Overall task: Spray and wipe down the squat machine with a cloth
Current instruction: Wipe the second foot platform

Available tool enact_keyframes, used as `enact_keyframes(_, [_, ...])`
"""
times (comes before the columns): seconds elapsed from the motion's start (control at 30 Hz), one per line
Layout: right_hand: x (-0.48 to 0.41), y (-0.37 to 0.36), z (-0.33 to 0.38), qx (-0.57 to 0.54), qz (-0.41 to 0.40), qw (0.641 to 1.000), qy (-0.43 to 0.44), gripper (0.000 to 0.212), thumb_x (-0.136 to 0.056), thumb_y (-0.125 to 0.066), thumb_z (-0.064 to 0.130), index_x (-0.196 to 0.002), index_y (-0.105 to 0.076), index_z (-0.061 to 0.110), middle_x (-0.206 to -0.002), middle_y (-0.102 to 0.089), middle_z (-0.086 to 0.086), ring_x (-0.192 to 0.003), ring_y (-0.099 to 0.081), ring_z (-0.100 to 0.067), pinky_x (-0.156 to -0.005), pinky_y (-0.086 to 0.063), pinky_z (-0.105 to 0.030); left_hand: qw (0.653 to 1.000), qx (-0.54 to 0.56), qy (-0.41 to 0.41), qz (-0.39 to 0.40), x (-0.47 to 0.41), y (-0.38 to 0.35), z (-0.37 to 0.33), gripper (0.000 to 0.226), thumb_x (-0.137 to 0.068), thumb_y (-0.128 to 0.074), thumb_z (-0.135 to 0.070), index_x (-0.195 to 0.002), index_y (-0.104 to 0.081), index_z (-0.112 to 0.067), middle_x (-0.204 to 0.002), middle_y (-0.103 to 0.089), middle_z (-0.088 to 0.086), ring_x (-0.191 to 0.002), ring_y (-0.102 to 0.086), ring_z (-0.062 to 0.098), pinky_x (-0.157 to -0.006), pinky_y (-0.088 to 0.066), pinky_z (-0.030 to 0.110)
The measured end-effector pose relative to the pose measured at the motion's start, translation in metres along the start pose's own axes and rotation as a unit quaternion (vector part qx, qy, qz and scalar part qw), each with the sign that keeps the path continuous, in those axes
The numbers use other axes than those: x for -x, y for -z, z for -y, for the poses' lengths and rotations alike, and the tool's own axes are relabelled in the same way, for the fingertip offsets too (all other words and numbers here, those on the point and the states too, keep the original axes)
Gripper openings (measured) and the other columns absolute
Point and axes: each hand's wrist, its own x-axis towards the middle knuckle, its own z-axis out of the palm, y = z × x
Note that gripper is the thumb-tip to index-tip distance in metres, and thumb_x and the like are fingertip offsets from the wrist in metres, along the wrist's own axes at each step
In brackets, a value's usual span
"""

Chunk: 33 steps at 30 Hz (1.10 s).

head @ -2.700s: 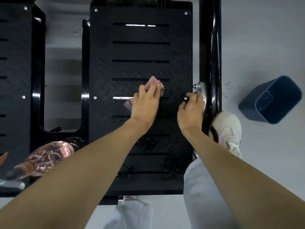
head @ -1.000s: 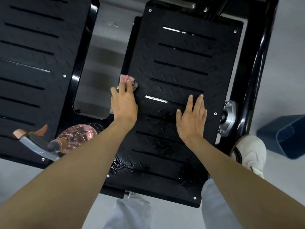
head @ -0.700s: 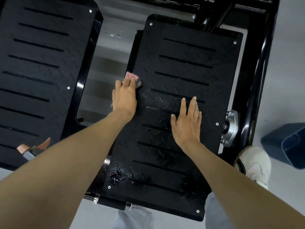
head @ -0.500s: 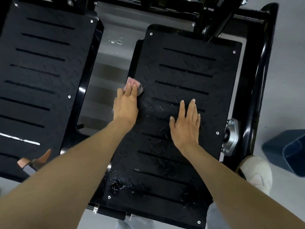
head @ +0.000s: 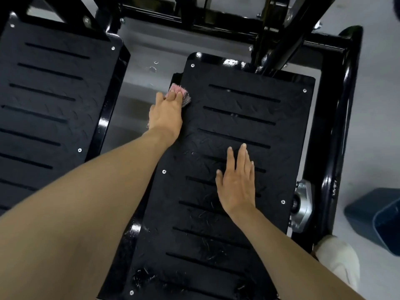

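Up the plate's left edge the left hand (head: 165, 114) has slid since half a second ago, taking the cloth (head: 178, 92) with it. The right hand (head: 236, 185) has hardly shifted.

Closest to me, both bare forearms reach out over the right plate (head: 238, 118), a black slotted treadplate. Its near left corner carries a wet patch (head: 142, 276), and thin wet streaks run across the near half. A white shoe (head: 339, 258) stands on the grey floor (head: 378, 105) off the plate's near right corner. A dark blue bin (head: 376, 219) sits just beyond it, cut by the picture's edge.

Further on, the right hand lies flat on the middle of the plate, fingers straight and close together, with no grip on anything. To its right a silver bracket (head: 303, 206) joins the plate to the glossy black frame (head: 337, 131). Faint marks on the tube beside it are too small to read.

Beyond that, the left hand has its grip on the pink cloth, fingers curled over it. It presses the cloth on the plate's left edge near the far corner, with the cloth poking out past the fingertips. Across a gap of floor lies the left plate (head: 54, 94), slotted like the first. At the far end, black bars of the frame cross behind both plates.
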Motion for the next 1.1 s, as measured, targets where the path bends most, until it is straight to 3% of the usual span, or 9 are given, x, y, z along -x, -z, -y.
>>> enact_keyframes(0.33, [0.000, 0.000, -0.009, 0.014, 0.011, 1.000, 0.023, 0.062, -0.102, -0.028, 0.031, -0.152, 0.005, 0.014, -0.156, 0.022, -0.015, -0.147, 0.006, -0.026, -0.121, -0.003, -0.038, 0.996, -0.077, -0.042, 0.009, -0.042, 0.014, 0.002, 0.070, -0.084, -0.052, 0.007, -0.146, -0.026, -0.012, -0.141, -0.041, 0.007, -0.125, -0.033, 0.036, -0.090, -0.046, 0.047])
enact_keyframes(0.47, [0.005, 0.002, -0.010, 0.029, -0.015, 0.999, 0.029, 0.060, -0.102, -0.031, 0.029, -0.152, -0.005, 0.012, -0.156, 0.019, -0.018, -0.147, 0.001, -0.029, -0.120, -0.009, -0.042, 0.999, -0.035, -0.026, -0.006, -0.009, 0.004, 0.002, 0.071, -0.085, -0.051, 0.007, -0.148, -0.024, -0.012, -0.145, -0.039, 0.006, -0.125, -0.032, 0.036, -0.087, -0.046, 0.044])
enact_keyframes(0.6, [0.013, 0.000, -0.012, 0.045, -0.003, 0.999, 0.030, 0.059, -0.102, -0.027, 0.031, -0.152, -0.002, 0.012, -0.156, 0.022, -0.017, -0.147, 0.004, -0.028, -0.121, -0.007, -0.042, 1.000, -0.011, -0.003, -0.029, 0.048, -0.017, 0.007, 0.072, -0.086, -0.047, 0.004, -0.150, -0.022, -0.015, -0.147, -0.037, 0.005, -0.113, -0.038, 0.032, -0.084, -0.045, 0.039])
enact_keyframes(0.73, [0.026, -0.005, -0.009, 0.052, -0.004, 0.999, 0.016, 0.060, -0.102, -0.029, 0.032, -0.152, -0.002, 0.011, -0.156, 0.021, -0.017, -0.147, 0.003, -0.028, -0.121, -0.007, -0.042, 0.995, 0.067, 0.031, -0.064, 0.112, -0.043, 0.015, 0.075, -0.079, -0.049, 0.010, -0.147, -0.031, -0.015, -0.150, -0.036, 0.000, -0.104, -0.041, 0.029, -0.082, -0.046, 0.039])
enact_keyframes(0.83, [0.037, -0.012, -0.008, 0.064, 0.006, 0.998, 0.028, 0.062, -0.102, -0.027, 0.033, -0.152, 0.002, 0.008, -0.155, 0.023, -0.016, -0.147, 0.004, -0.028, -0.121, -0.006, -0.042, 0.987, 0.122, 0.054, -0.091, 0.156, -0.060, 0.016, 0.077, -0.071, -0.052, 0.017, -0.142, -0.041, -0.010, -0.144, -0.045, 0.004, -0.095, -0.042, 0.031, -0.074, -0.045, 0.038])
enact_keyframes(0.9, [0.046, -0.016, -0.007, 0.073, 0.010, 0.997, 0.032, 0.064, -0.102, -0.027, 0.034, -0.151, 0.003, 0.006, -0.155, 0.022, -0.017, -0.147, 0.002, -0.028, -0.120, -0.006, -0.042, 0.989, 0.115, -0.006, -0.090, 0.184, -0.069, 0.016, 0.079, -0.063, -0.061, 0.019, -0.137, -0.049, -0.005, -0.140, -0.051, 0.010, -0.089, -0.047, 0.034, -0.067, -0.045, 0.039])
enact_keyframes(1.0, [0.057, -0.021, -0.010, 0.076, 0.013, 0.996, 0.032, 0.065, -0.102, -0.029, 0.034, -0.151, 0.002, 0.005, -0.156, 0.019, -0.018, -0.147, 0.000, -0.029, -0.120, -0.008, -0.043, 0.980, 0.030, -0.178, -0.079, 0.211, -0.083, 0.018, 0.084, -0.048, -0.076, 0.014, -0.129, -0.057, -0.002, -0.131, -0.058, 0.015, -0.079, -0.055, 0.033, -0.061, -0.051, 0.038])
enact_keyframes(1.1, [0.066, -0.024, -0.018, 0.079, 0.016, 0.996, 0.025, 0.065, -0.102, -0.028, 0.034, -0.151, 0.002, 0.005, -0.156, 0.020, -0.018, -0.147, 0.001, -0.029, -0.120, -0.010, -0.044, 0.962, -0.025, -0.264, -0.070, 0.200, -0.075, 0.030, 0.078, -0.057, -0.073, 0.008, -0.132, -0.055, -0.005, -0.134, -0.056, 0.011, -0.087, -0.056, 0.033, -0.066, -0.051, 0.041])
